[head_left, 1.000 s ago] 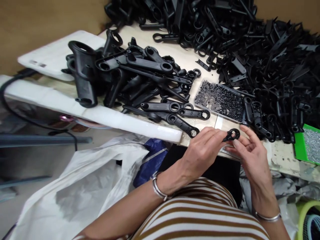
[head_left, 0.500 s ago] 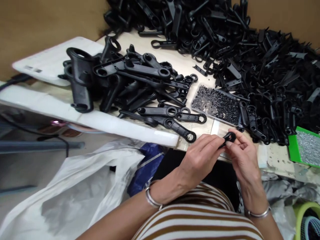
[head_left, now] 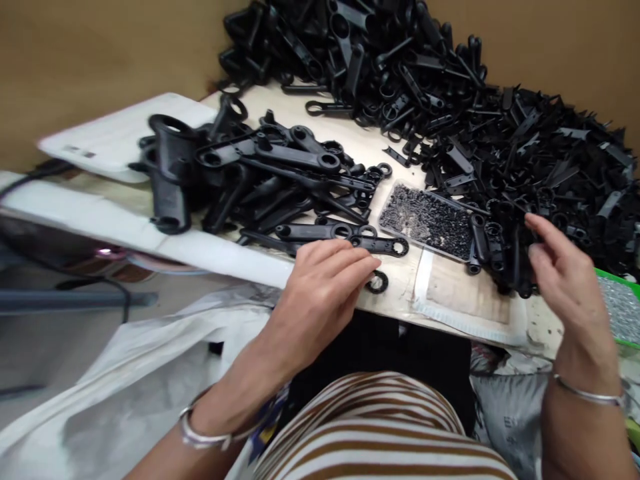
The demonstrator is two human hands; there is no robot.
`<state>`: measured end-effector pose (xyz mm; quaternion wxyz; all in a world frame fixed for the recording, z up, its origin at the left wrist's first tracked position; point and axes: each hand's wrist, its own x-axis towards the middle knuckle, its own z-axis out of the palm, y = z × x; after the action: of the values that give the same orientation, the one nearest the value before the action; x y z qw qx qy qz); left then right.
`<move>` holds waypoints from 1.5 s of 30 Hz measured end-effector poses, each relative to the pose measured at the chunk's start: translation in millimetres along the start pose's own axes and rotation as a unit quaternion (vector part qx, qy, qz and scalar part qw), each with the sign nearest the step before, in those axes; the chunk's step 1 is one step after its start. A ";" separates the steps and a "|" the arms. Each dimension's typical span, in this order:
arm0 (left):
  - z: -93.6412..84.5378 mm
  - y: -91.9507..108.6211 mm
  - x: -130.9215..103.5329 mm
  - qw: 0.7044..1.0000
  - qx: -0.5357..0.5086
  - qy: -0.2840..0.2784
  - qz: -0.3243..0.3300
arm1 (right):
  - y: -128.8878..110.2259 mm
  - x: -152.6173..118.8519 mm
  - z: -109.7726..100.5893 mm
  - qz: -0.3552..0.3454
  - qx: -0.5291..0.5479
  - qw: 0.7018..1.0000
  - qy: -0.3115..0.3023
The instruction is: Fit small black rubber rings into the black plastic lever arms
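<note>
At the table's front edge my left hand (head_left: 327,300) is bent over a black plastic lever, its fingers together and curled down. Only the lever's ring end (head_left: 379,282) shows past the fingertips; whatever is under the fingers is hidden. My right hand (head_left: 573,290) is apart from it, at the right, over the near edge of a heap of black plastic parts (head_left: 525,180). Its fingers are spread a little and nothing shows in them. Beside the left hand lie more black levers (head_left: 300,157) in a loose pile.
A clear tray of small dark pieces (head_left: 427,220) stands between the piles. At the right is a green tray (head_left: 617,272) with shiny metal pieces. A white flat box (head_left: 125,137) lies at the left. White sheeting (head_left: 150,373) hangs below the table edge.
My hands were together on a small black ringed part; now they are apart. The left has moved left to the lever at the edge, the right has moved right to the heap.
</note>
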<state>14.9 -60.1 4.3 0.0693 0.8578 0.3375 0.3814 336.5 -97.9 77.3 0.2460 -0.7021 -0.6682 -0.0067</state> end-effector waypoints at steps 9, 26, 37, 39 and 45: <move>-7.2 -8.3 10.2 0.982 0.069 -0.174 -0.024 | 18.3 18.3 17.7 -0.064 -0.180 0.981 0.015; 13.9 6.5 27.9 0.985 -0.001 -0.168 -0.023 | -34.8 -48.0 34.9 -0.093 0.059 0.994 0.025; 30.6 27.8 27.5 0.977 -0.030 -0.207 -0.050 | -37.7 -53.8 52.7 -0.108 0.089 0.990 -0.031; 25.8 27.6 23.3 0.978 -0.036 -0.198 -0.046 | -37.6 -54.9 54.0 -0.105 0.085 0.990 -0.034; 26.5 26.7 15.2 0.975 -0.063 -0.209 -0.039 | -48.7 -64.8 58.6 -0.013 0.129 0.988 -0.086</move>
<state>54.9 -67.2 5.1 0.2065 0.8988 0.3239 0.2114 265.0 -138.4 20.3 0.2759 -0.6534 -0.6916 0.1368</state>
